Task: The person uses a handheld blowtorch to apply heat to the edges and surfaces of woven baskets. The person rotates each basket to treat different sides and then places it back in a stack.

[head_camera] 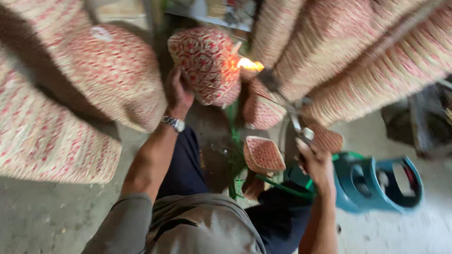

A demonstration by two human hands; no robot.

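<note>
Stacks of woven baskets (pixel 113 75), pale straw with red pattern, fill the background on both sides, and below them is a grey concrete floor (pixel 47 211). Only the head view is given, looking down over the person's grey shirt and dark trousers.

The left hand (pixel 178 91), with a metal wristwatch (pixel 174 123) on the wrist, is raised and its fingers are closed around the left edge of one red-patterned basket (pixel 205 63). This basket is held up in the air, tilted, with its body lying to the right of the fingers.

The right hand (pixel 314 162) is lower and to the right. Its fingers are wrapped around the handle of a gas torch (pixel 287 106), a thin metal tube that runs up and to the left from the hand. The long axis of the torch points toward the held basket, and the flame (pixel 249 64) at its tip touches or nearly touches the right edge of the basket; the blur does not let me say which. So the flame meets the basket on the side opposite to the left fingers.

Another small basket (pixel 263 154) lies near the knees, between the two arms. A blue gas cylinder (pixel 376 183) lies on the floor just beside the right hand, and a green hose (pixel 282 187) goes from it.
</note>
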